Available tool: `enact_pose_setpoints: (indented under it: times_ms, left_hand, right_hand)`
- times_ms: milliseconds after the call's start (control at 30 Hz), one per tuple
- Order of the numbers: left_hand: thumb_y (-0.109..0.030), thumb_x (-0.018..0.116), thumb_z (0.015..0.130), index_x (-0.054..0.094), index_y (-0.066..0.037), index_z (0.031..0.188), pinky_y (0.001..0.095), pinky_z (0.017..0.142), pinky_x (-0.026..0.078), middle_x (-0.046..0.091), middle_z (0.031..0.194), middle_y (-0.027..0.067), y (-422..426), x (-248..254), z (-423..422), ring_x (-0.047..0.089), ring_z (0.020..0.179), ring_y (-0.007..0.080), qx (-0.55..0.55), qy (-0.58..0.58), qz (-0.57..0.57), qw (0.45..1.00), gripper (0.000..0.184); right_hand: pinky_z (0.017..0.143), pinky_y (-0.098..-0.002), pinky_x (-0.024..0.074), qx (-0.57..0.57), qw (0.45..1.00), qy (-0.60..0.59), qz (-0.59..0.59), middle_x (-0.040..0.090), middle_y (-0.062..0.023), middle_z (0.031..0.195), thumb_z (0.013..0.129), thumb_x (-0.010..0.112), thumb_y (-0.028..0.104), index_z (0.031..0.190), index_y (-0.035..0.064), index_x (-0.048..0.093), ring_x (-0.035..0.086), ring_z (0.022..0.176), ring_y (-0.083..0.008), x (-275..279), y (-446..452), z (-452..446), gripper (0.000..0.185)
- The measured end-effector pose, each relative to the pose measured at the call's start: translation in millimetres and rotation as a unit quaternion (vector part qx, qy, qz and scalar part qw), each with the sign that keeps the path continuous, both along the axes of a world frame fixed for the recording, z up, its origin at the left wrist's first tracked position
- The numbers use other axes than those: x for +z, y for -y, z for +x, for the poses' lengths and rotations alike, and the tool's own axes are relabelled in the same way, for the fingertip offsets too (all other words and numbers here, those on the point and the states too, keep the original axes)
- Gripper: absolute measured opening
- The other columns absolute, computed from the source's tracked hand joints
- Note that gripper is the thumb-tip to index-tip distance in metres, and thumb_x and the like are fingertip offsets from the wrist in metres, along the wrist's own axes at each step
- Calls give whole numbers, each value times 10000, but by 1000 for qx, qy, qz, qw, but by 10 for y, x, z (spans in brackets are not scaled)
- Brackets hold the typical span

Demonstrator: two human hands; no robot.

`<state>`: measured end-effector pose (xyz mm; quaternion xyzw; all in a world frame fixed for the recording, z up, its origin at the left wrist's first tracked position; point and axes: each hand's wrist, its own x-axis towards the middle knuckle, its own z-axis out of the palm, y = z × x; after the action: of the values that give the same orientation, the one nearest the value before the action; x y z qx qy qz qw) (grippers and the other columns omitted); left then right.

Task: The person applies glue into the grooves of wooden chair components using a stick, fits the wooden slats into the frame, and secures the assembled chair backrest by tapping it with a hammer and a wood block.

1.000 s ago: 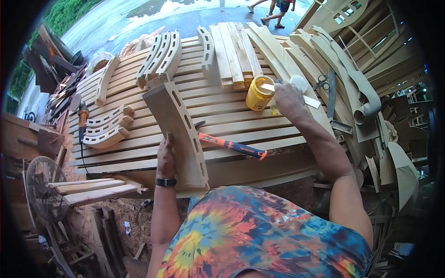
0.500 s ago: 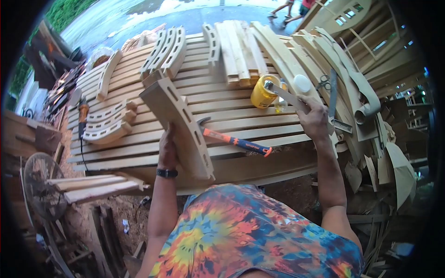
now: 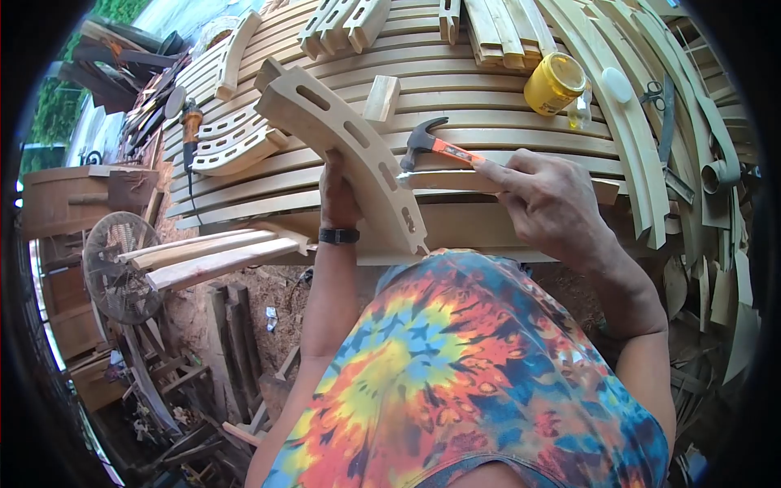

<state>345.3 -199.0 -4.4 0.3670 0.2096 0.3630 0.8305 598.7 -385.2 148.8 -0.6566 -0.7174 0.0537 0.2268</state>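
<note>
Slatted tabletop point(image 3: 464, 99), open yellow jar point(image 3: 550, 91), contents unclear; left hand point(image 3: 338, 195) gripping slotted wood point(image 3: 358, 150), right hand point(image 3: 556, 202) pinching flat stick point(image 3: 451, 180)

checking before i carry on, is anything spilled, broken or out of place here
No clear spill or break shows. The yellow jar stands open, a round white lid lying apart to its right. A small pale scrap stands out on the brown ground at lower left, looking like litter, though too small to identify.

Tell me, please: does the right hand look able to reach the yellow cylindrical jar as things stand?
Probably yes: only bare wooden slats lie between the right hand and the yellow jar. That hand holds a thin flat stick, though, so grasping the jar might mean putting the stick down.
</note>
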Motion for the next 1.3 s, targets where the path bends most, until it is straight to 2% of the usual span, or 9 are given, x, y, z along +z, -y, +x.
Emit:
enact_pose_setpoints:
  times_ms: [133, 233, 333, 533, 833, 933, 1133, 1233, 1300]
  left_hand:
    - [-630, 559, 933, 466, -21, 1357, 441, 835, 588, 633, 1175, 148, 21, -12, -60, 668, 1016, 275, 4, -1, -24, 1000, 747]
    - [-723, 526, 891, 465, -69, 1349, 435, 744, 603, 648, 1052, 126, 71, 43, 7, 686, 899, 240, 62, -54, -3, 997, 800]
    - [-718, 518, 898, 452, -45, 1360, 444, 771, 601, 650, 1076, 134, 83, 123, 15, 686, 933, 254, 68, -102, 59, 991, 819]
    - [-700, 504, 916, 444, -37, 1361, 429, 766, 607, 651, 1085, 145, 95, 101, 16, 691, 935, 272, 26, -80, 67, 994, 801]
    - [-711, 513, 902, 454, -93, 1348, 424, 660, 604, 637, 1096, 126, 29, 121, 29, 691, 781, 274, 21, -34, 53, 998, 764]
    - [-711, 513, 901, 466, -105, 1326, 415, 645, 595, 635, 1075, 124, 5, 118, 1, 689, 778, 275, 41, -42, 39, 998, 741]
    - [-722, 513, 891, 469, -101, 1312, 424, 656, 598, 634, 1063, 122, -33, 170, 68, 689, 799, 284, 71, -43, 27, 996, 751]
    - [-628, 595, 912, 448, -45, 1384, 444, 859, 586, 624, 1210, 128, -55, 150, 55, 664, 1036, 275, 49, -18, 40, 998, 765]
    - [-635, 595, 907, 451, -47, 1382, 440, 860, 586, 626, 1208, 125, -59, 143, 67, 664, 1037, 273, 42, -15, 39, 998, 769]
  right_hand:
    - [580, -393, 494, 0, 1000, 19, -18, 633, -51, 817, 845, 662, 63, 1174, 154, 712, 644, 680, -250, -13, -70, -78, 345]
    - [575, -401, 490, 0, 999, 29, -28, 626, -57, 811, 852, 660, 81, 1159, 153, 715, 642, 675, -256, -3, -88, -110, 320]
    - [579, -408, 490, -1, 999, 36, -24, 623, -62, 809, 853, 659, 86, 1149, 150, 716, 639, 672, -261, -6, -100, -128, 308]
    - [593, -405, 502, 3, 1000, -4, -8, 648, -67, 839, 815, 666, 61, 1136, 136, 721, 652, 693, -265, -70, -131, -187, 334]
    - [585, -387, 506, -10, 995, -96, 19, 654, -74, 825, 771, 668, 12, 1119, 122, 726, 656, 696, -261, -83, 51, 12, 369]
    - [584, -398, 500, -12, 997, -72, -36, 640, -75, 793, 758, 674, 4, 1096, 118, 730, 651, 691, -267, -29, 148, 49, 361]
    - [588, -414, 494, 5, 995, -37, -90, 631, -73, 782, 757, 673, 21, 1090, 99, 727, 642, 687, -278, -37, 216, -49, 346]
    - [604, -424, 512, 8, 994, -27, -106, 638, -78, 808, 746, 622, 51, 1088, 98, 707, 666, 734, -286, -75, 205, -79, 355]
    - [611, -418, 512, 10, 995, -28, -96, 641, -82, 812, 743, 616, 54, 1097, 92, 702, 666, 733, -285, -86, 189, -110, 367]
